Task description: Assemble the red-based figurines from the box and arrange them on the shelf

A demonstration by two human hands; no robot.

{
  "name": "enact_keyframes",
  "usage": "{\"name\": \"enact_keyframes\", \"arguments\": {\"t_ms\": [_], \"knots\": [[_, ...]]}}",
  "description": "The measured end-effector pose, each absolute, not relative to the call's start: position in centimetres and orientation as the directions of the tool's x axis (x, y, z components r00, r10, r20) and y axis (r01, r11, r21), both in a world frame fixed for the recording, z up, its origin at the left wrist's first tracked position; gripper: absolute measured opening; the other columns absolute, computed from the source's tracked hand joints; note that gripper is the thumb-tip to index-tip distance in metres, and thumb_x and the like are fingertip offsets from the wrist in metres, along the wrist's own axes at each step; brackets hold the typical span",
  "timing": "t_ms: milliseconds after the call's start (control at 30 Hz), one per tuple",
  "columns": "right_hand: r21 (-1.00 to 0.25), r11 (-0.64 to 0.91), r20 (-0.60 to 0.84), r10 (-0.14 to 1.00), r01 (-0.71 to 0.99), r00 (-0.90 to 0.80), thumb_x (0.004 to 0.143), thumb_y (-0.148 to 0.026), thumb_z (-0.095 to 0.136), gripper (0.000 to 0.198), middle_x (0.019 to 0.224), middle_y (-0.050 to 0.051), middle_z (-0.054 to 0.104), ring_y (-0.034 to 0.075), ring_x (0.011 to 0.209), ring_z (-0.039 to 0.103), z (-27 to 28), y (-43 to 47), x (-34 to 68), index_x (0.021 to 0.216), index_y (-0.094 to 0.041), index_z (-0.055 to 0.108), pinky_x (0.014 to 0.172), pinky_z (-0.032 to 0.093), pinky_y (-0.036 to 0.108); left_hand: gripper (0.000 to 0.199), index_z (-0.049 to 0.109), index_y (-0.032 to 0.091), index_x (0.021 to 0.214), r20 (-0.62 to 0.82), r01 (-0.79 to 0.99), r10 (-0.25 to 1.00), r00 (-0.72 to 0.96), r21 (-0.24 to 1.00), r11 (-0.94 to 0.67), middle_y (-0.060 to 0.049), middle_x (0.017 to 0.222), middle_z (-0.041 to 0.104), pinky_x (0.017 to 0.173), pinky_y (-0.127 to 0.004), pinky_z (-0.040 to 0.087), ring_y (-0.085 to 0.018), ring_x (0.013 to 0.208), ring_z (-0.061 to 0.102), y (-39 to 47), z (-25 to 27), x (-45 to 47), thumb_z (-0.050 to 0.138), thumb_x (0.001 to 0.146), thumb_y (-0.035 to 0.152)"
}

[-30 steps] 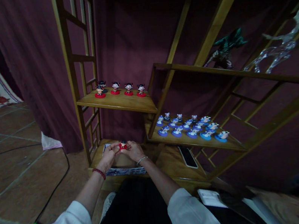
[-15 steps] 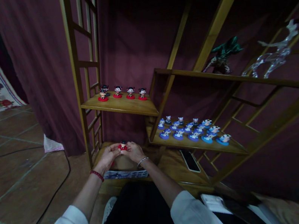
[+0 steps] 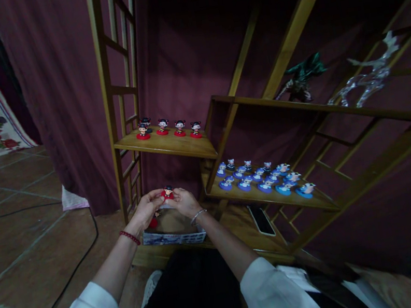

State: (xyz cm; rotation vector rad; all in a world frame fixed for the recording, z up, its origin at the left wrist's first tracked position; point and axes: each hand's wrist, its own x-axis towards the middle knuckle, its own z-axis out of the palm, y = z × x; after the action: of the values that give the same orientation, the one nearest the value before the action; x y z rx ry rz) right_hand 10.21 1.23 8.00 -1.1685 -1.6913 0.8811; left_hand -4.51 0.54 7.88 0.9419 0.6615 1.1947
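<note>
A small red figurine with black hair [image 3: 168, 193] is pinched between the fingers of both hands, above an open cardboard box [image 3: 176, 239]. My left hand [image 3: 147, 209] grips it from the left, and my right hand [image 3: 187, 203] from the right. Inside the box, by its left wall, lies another red figurine [image 3: 154, 221], partly hidden by my left hand. On the small wooden shelf [image 3: 173, 148] above stand several similar figurines with red bases [image 3: 162, 127]; one at the back left has a dark base.
A lower right shelf [image 3: 316, 202] carries several blue and purple figurines [image 3: 266, 186]. Beneath it lies a phone [image 3: 261, 221]. A clear deer statue [image 3: 369, 74] and a dark green ornament [image 3: 305, 77] stand higher up. A lattice post [image 3: 108, 107] borders the left side.
Both hands have lifted the figurine a little higher, uncovering the other red figurine in the box. The view has shifted slightly.
</note>
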Motion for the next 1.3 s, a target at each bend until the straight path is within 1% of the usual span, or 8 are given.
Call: {"name": "enact_keyframes", "arguments": {"t_ms": [67,233,367,600,767,933,1067,1300], "knots": [[-0.909,0.314,0.267,0.944,0.275,-0.195,0.061,-0.031,0.066,0.024,0.082,0.001,0.059,0.013,0.074,0.062,8.4,1.2,10.2,0.074,-0.017,0.053,0.07,0.052,0.026,0.038,0.062,0.01,0.092,0.06,-0.446,0.967,0.249,0.893,0.059,-0.008,0.085,0.066,0.069,-0.025,0.044,-0.014,0.073,0.06,0.4,8.4,-4.5,0.074,0.057,0.017],[-0.941,0.284,0.245,0.947,0.182,-0.206,0.057,-0.035,0.07,0.031,0.083,0.003,0.062,0.015,0.074,0.063,9.3,0.7,10.0,0.076,-0.017,0.053,0.073,0.052,0.029,0.038,0.06,0.01,0.09,0.077,-0.42,0.971,0.225,0.907,0.025,-0.006,0.082,0.065,0.069,-0.024,0.045,-0.012,0.07,0.059,0.0,9.2,-4.7,0.075,0.056,0.019],[-0.959,0.245,0.211,0.953,0.14,-0.219,0.057,-0.037,0.07,0.033,0.076,0.001,0.065,0.016,0.072,0.064,10.1,0.1,9.8,0.079,-0.018,0.054,0.073,0.051,0.031,0.036,0.06,0.01,0.087,0.075,-0.404,0.973,0.218,0.914,0.02,-0.005,0.081,0.064,0.07,-0.025,0.046,-0.011,0.069,0.059,-0.3,9.8,-4.9,0.075,0.056,0.02],[-0.916,0.289,0.239,0.95,0.277,-0.199,0.061,-0.03,0.067,0.022,0.074,-0.001,0.066,0.014,0.066,0.063,11.7,-0.5,9.8,0.076,-0.018,0.055,0.064,0.051,0.027,0.04,0.059,0.01,0.086,0.099,-0.337,0.974,0.206,0.941,-0.024,-0.002,0.076,0.062,0.066,-0.025,0.046,-0.009,0.064,0.058,-0.7,11.1,-5.4,0.076,0.053,0.024],[-0.874,0.307,0.258,0.95,0.376,-0.174,0.062,-0.026,0.065,0.018,0.076,0.0,0.066,0.014,0.069,0.063,13.4,-1.3,9.5,0.074,-0.018,0.054,0.064,0.05,0.025,0.042,0.059,0.01,0.087,0.148,-0.28,0.973,0.18,0.956,-0.093,-0.002,0.073,0.063,0.068,-0.027,0.046,-0.011,0.065,0.058,-1.1,12.2,-5.6,0.075,0.052,0.029],[-0.873,0.322,0.274,0.945,0.366,-0.179,0.062,-0.025,0.067,0.021,0.084,0.001,0.067,0.015,0.076,0.063,14.6,-1.6,9.2,0.078,-0.018,0.056,0.071,0.05,0.026,0.042,0.06,0.011,0.087,0.197,-0.261,0.968,0.158,0.953,-0.151,-0.002,0.073,0.063,0.071,-0.028,0.045,-0.011,0.067,0.057,-1.5,13.3,-5.8,0.075,0.052,0.029],[-0.881,0.346,0.294,0.935,0.322,-0.199,0.062,-0.023,0.066,0.02,0.085,0.001,0.068,0.014,0.075,0.064,15.3,-1.6,9.1,0.08,-0.018,0.057,0.071,0.051,0.026,0.04,0.06,0.012,0.086,0.229,-0.229,0.965,0.128,0.954,-0.195,-0.003,0.075,0.064,0.073,-0.03,0.045,-0.013,0.069,0.058,-1.5,14.0,-5.9,0.073,0.053,0.029],[-0.843,0.384,0.324,0.922,0.376,-0.213,0.065,-0.028,0.066,0.022,0.085,0.001,0.068,0.016,0.077,0.064,16.7,-2.0,9.2,0.083,-0.018,0.059,0.071,0.051,0.027,0.043,0.061,0.012,0.091,0.252,-0.176,0.955,0.158,0.959,-0.224,-0.004,0.076,0.065,0.072,-0.029,0.044,-0.013,0.069,0.058,-1.7,15.3,-6.3,0.072,0.054,0.029]]}}
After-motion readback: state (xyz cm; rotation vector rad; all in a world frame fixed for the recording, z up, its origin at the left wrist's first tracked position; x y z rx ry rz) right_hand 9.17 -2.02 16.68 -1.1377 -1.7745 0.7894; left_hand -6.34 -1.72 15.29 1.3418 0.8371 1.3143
